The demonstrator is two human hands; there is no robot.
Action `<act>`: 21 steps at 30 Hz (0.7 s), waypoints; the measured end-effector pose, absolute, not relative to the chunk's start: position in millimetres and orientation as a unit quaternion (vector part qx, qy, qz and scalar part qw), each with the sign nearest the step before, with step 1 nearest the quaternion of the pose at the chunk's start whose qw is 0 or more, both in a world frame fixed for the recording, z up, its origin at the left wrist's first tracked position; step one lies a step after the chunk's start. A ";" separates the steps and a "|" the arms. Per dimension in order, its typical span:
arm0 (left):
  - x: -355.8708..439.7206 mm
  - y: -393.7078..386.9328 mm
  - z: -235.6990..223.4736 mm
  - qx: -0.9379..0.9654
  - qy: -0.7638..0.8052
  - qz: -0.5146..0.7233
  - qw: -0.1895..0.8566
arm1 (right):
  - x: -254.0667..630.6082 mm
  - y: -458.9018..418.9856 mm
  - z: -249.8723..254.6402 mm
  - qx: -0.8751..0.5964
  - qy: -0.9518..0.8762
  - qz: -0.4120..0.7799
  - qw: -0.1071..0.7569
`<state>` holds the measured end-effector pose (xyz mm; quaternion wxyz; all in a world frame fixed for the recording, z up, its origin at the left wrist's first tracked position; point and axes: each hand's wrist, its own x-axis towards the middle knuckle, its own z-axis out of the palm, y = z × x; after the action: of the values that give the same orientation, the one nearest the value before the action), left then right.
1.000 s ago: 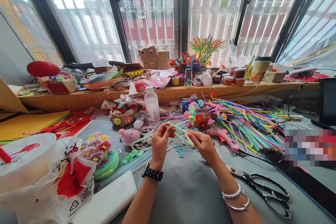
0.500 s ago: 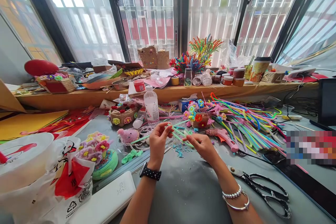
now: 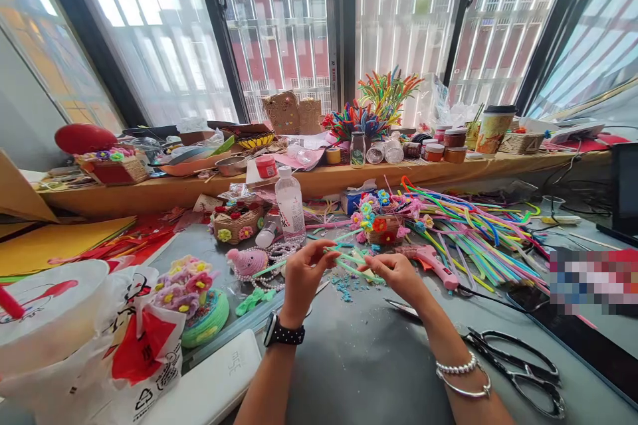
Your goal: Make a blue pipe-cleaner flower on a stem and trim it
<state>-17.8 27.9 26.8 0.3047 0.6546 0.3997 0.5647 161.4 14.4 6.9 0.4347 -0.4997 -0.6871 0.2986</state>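
Light green pipe cleaners (image 3: pixel 355 270) stretch between my two hands above the middle of the table. My left hand (image 3: pixel 305 271) pinches them at their left end with thumb and fingertips. At the right side my right hand (image 3: pixel 391 272) is closed on them too, palm down. Their exact bend is hard to make out between the fingers. Small blue-green scraps (image 3: pixel 343 287) lie on the table just below. Black-handled scissors (image 3: pixel 518 362) rest beside and partly under my right forearm.
A pink glue gun (image 3: pixel 432 264) and a heap of coloured pipe cleaners (image 3: pixel 468 239) lie to the right. Behind my hands stand a water bottle (image 3: pixel 290 206) and a flower-trimmed basket (image 3: pixel 383 231). To the left are a green crocheted piece (image 3: pixel 207 319) and a white power bank (image 3: pixel 214 378).
Both hands have shifted slightly, the right one a little to the right, still holding the green pipe cleaners. The whole view has also shifted slightly.
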 end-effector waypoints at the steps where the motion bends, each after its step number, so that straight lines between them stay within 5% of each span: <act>1: -19.2 28.8 25.3 0.667 0.401 0.555 0.294 | 162.6 14.3 7.8 -0.499 -0.685 0.302 0.437; 21: -28.8 25.0 32.8 0.745 0.408 0.443 0.286 | 167.6 14.1 8.4 -0.495 -0.730 0.285 0.375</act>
<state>-28.8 25.0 32.8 0.2865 0.7448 0.4083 0.4433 167.6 14.1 8.4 0.3747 -0.4955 -0.7300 0.2850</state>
